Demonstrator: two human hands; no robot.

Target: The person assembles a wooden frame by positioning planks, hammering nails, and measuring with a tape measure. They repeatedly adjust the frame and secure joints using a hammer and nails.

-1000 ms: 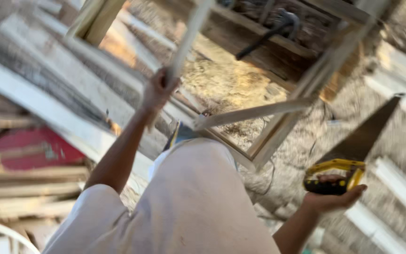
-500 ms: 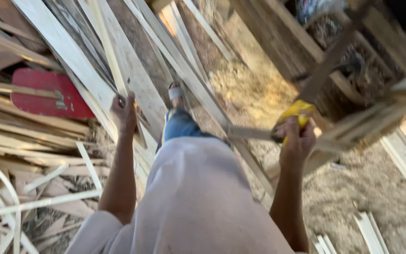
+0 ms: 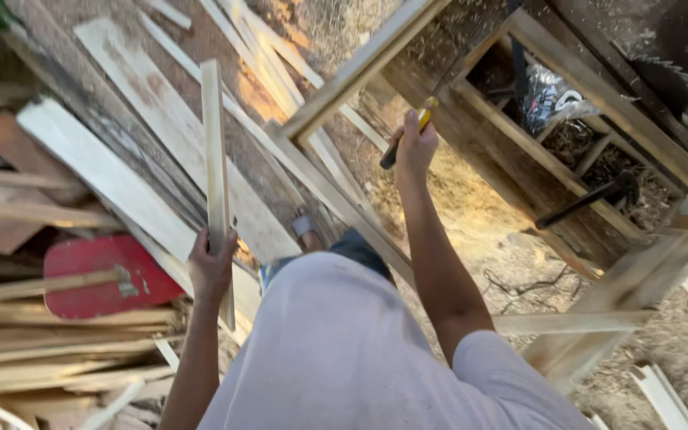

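Gripping the long pale wooden slat (image 3: 216,179) near its lower end, your left hand (image 3: 211,267) held it nearly upright over the heap of planks, fingers wrapped fully round it. Half a second before, that slat leaned away at a slant; by this moment you had drawn it up and closer to your body, so it stood clear of the pile rather than lying among the boards. Your right hand (image 3: 414,147) was closed round the yellow-and-black handle of the handsaw (image 3: 408,131), which you had carried from beside your hip out ahead, to the pale timber frame (image 3: 360,68); the blade was hard to make out. A flat red board (image 3: 101,275) lay among the pale offcuts (image 3: 49,350), and sawdust-strewn earth (image 3: 471,215) stretched beneath the rough wooden bench (image 3: 599,103).
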